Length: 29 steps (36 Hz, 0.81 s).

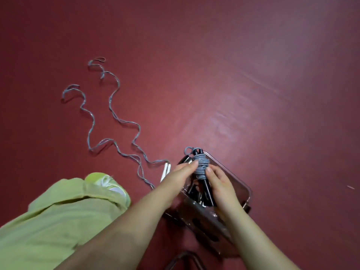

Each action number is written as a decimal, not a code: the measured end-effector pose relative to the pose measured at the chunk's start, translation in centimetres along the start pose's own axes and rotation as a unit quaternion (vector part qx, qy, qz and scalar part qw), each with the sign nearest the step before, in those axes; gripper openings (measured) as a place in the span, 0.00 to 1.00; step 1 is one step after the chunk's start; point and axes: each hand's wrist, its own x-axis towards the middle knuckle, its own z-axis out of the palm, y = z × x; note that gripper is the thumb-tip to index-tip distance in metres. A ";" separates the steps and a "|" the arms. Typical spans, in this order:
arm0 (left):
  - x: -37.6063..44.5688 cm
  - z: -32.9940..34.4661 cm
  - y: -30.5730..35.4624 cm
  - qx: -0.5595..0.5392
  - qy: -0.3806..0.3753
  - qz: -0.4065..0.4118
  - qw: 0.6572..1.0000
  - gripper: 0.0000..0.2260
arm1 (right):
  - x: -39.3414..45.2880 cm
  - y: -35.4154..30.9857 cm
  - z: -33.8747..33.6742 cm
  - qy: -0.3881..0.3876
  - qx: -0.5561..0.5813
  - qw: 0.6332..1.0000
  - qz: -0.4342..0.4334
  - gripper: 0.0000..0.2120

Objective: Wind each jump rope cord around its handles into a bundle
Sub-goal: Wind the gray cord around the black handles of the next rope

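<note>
Red floor [233,65], loose grey rope [115,114] (kinked), clear bin [247,189]

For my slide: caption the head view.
Both hands, left and right, hold a wound rope bundle over a clear bin; another rope lies loose.

Dark red floor [214,55] with pale light sheen.

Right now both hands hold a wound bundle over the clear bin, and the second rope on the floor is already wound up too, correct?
Not quite. In the head view the second rope lies loose and unwound on the floor. Both hands, left and right, do hold the wound bundle over the clear bin.
</note>
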 end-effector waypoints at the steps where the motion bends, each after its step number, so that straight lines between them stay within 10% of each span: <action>1: 0.9 0.3 -0.8 0.004 0.000 -0.020 1.000 0.33 | 0.7 1.0 -0.9 0.015 0.000 1.000 0.015 0.08; 6: 3.4 0.4 -3.9 0.098 0.019 -0.081 0.992 0.13 | 3.8 6.4 -4.0 0.094 -0.050 0.991 0.085 0.14; 10: 4.3 -0.2 -5.6 0.172 0.015 -0.102 0.980 0.14 | 7.3 12.5 -6.0 0.131 -0.085 0.978 0.138 0.29; 19: 4.9 -1.7 -7.3 0.224 0.014 -0.131 0.966 0.14 | 9.2 14.7 -6.2 0.273 -0.121 0.937 0.180 0.23; 29: 4.1 -3.3 -7.7 0.241 0.014 -0.124 0.963 0.15 | 8.9 15.4 -5.9 0.185 -0.136 0.953 0.199 0.28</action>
